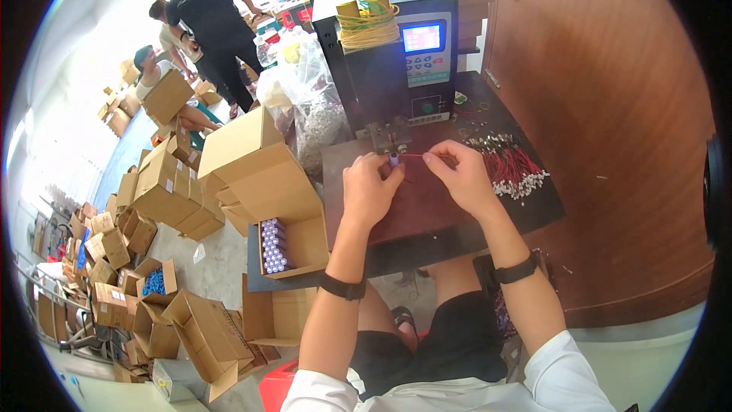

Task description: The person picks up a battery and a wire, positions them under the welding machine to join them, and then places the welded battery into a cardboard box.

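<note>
My left hand (367,189) pinches a small purple cylindrical battery cell (394,160) upright, under the welding head (390,137) at the front of a dark spot welding machine (362,84). Between thumb and fingertips, my right hand (463,177) grips a thin red wire (412,156), which stretches leftward to the top of the cell. Whether the wire's end touches the cell is too small to tell. To the right of that hand lies a pile of red wires with white connectors (512,168) on the dark worktable (415,210).
Left of the table, an open cardboard box (305,240) holds several purple cells (273,248). A bundle of yellow wire (367,27) lies atop the machine. A brown door (602,130) stands close on the right. Cardboard boxes (168,183) crowd the left floor; several people (217,23) are beyond.
</note>
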Tool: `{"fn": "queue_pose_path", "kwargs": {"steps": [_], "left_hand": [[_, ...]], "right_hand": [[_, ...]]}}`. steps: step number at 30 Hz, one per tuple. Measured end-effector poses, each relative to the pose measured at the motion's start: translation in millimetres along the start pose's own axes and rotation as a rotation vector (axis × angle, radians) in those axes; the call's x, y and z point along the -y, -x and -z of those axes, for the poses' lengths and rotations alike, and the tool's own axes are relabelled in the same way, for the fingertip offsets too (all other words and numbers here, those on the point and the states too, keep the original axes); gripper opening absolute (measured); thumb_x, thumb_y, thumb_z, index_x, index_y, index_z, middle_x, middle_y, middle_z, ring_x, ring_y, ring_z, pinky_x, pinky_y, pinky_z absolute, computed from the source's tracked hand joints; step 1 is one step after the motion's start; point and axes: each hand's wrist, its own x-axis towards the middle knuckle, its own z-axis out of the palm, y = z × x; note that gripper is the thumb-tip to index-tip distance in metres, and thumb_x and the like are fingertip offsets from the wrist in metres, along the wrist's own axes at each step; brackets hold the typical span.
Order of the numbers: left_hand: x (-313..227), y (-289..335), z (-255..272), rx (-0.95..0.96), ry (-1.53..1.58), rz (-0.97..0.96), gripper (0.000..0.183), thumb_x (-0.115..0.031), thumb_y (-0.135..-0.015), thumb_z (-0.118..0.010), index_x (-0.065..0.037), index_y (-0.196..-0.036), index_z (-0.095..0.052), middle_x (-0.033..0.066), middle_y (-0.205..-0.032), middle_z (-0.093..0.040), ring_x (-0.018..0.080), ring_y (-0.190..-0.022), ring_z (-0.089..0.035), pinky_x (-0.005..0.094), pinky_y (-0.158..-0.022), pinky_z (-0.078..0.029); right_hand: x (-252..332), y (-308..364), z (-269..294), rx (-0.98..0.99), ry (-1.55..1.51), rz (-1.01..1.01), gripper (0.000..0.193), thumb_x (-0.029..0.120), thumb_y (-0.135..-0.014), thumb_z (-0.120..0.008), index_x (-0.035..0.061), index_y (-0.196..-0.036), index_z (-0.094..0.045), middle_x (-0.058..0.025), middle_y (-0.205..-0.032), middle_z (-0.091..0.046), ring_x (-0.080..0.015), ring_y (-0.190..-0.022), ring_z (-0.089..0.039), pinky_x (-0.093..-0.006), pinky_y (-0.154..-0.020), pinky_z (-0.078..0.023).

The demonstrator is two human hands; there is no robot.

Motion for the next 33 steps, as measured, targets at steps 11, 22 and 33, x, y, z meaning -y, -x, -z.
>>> {"fn": "queue_pose_path", "kwargs": {"steps": [11,22,33], "left_hand": [[-0.2,4.9,3.1,-0.029,0.021,-0.003,0.029,-0.026,-0.082,-0.079,0.002,-0.082,-0.071,0.0193,-0.069,-0.064,0.0311,-0.060,-0.062,0.0398,-0.058,-0.048],[-9.7,18.6,15.3,0.127,0.133,0.005,0.023,-0.010,-0.077,-0.068,-0.003,-0.097,-0.078,0.0168,-0.085,-0.072,0.0270,-0.078,-0.069,0.0354,-0.076,-0.056],[-3.1,2.7,7.1,0.141,0.215,0.107,0.023,-0.005,-0.078,-0.065,-0.001,-0.097,-0.077,0.0125,-0.082,-0.071,0.0200,-0.074,-0.066,0.0320,-0.074,-0.053]], "right_hand": [[11.6,8.9,4.2,0.030,0.044,-0.011,0.016,0.013,-0.095,-0.071,-0.0033,-0.095,-0.069,-0.0031,-0.081,-0.068,-0.0068,-0.075,-0.059,-0.0254,-0.068,-0.049],[49.4,126.8,143.7,-0.262,0.037,-0.225,0.006,0.008,-0.095,-0.067,0.0022,-0.093,-0.066,-0.0001,-0.083,-0.065,-0.0053,-0.075,-0.058,-0.0225,-0.068,-0.047],[-58.2,236.8,225.0,-0.151,0.692,-0.659,0.015,0.012,-0.092,-0.071,-0.0034,-0.095,-0.069,-0.0063,-0.084,-0.072,-0.0118,-0.080,-0.065,-0.0291,-0.074,-0.052]]}}
